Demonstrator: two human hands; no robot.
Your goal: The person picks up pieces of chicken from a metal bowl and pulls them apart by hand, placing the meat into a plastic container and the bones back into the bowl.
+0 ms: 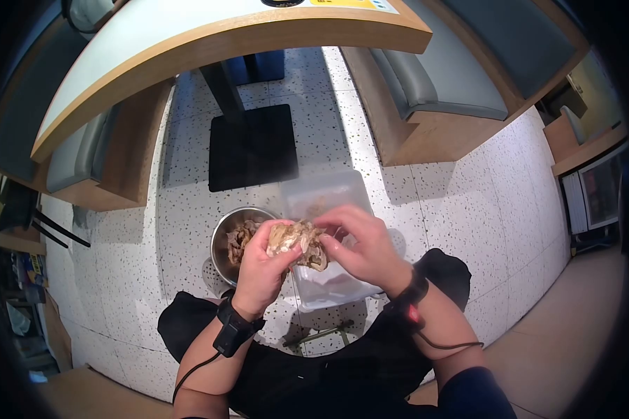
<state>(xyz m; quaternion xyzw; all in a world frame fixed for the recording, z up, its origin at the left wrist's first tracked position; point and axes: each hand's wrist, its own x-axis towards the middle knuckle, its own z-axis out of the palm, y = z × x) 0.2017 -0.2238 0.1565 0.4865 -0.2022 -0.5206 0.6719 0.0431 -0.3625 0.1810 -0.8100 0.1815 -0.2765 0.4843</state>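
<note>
A ragged brown and whitish clump of what looks like meat (290,241) is held up in the middle of the view. My left hand (258,269) is wrapped round its left side, thumb across the front. At its right edge, my right hand (356,244) has its fingers bent and touching the clump. Behind and left of my left hand stands a steel bowl (220,244) with brown pieces (239,241) in it. Beneath my hands lies a translucent plastic tub (353,185), partly hidden by them.
A wood-edged white table (189,28) spans the top, its black base plate (253,148) on the speckled floor (189,258). Grey bench seats stand at the left (84,157) and right (461,77). A green metal bar (320,335) is near my black-clad knees.
</note>
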